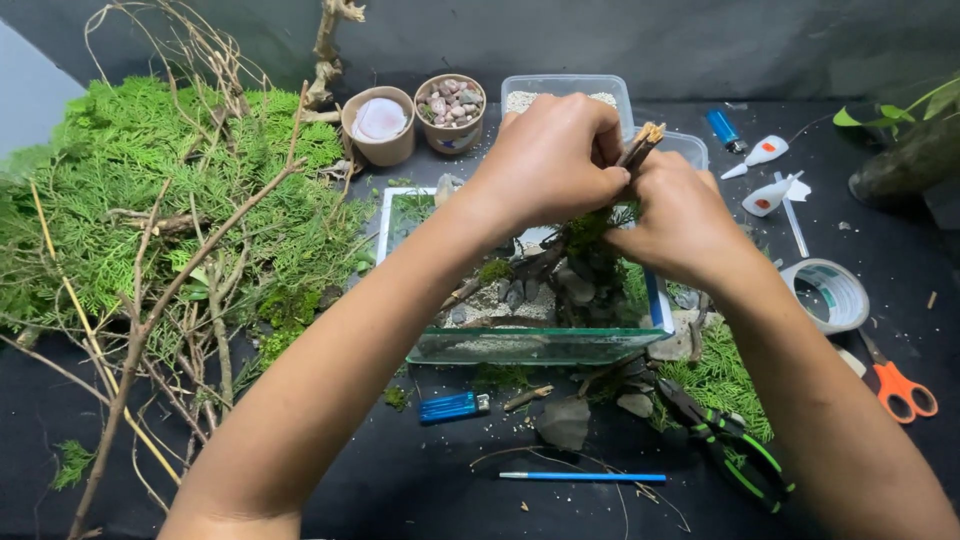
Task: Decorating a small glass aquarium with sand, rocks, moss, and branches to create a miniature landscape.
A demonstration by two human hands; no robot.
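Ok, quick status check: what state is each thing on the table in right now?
left hand: closed on the twig bundle
right hand: gripping the same bundle
twig bundle: held upright above the tank
glass tank: open-topped, holding gravel, stones, moss
pliers: lying on the table, unheld
scissors: lying flat, blades hidden
tape roll: lying flat
pebble cup: upright, full

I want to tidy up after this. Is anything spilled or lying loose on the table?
Yes. Pale grit is scattered on the black table in front of the glass tank, with loose stones, moss bits and twigs among it.
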